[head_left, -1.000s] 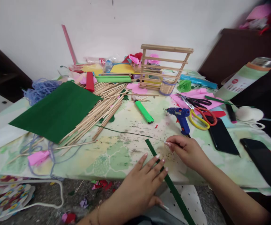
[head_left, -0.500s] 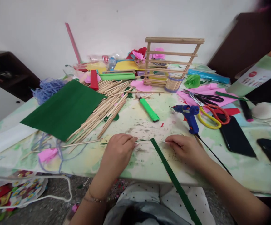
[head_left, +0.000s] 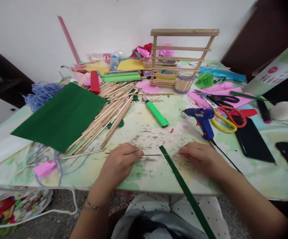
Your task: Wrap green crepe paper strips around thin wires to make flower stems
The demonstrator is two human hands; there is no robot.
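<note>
A thin wire (head_left: 165, 155), its left part wrapped in green, stretches level between my two hands just above the table. My left hand (head_left: 120, 162) is closed in a pinch around the green-wrapped part, and a short green end pokes out beyond it to the left. At the bare right end, my right hand (head_left: 201, 157) has its fingers pinched on the same wire. A long dark green strip (head_left: 181, 182) crosses the wire near its top end and slants down over the table edge onto my lap. Whether the strip is stuck to the wire I cannot tell.
Ahead lie a green utility knife (head_left: 157, 113), a blue glue gun (head_left: 201, 119), scissors (head_left: 223, 119) and a black phone (head_left: 254, 141). Wooden sticks (head_left: 104, 116) and a dark green sheet (head_left: 59, 116) cover the left. A stick frame (head_left: 183, 48) stands behind.
The wire sits slightly lower against the green strip, whose top end now sticks up above it. Both hands keep their pinch. The whole view has shifted a little.
</note>
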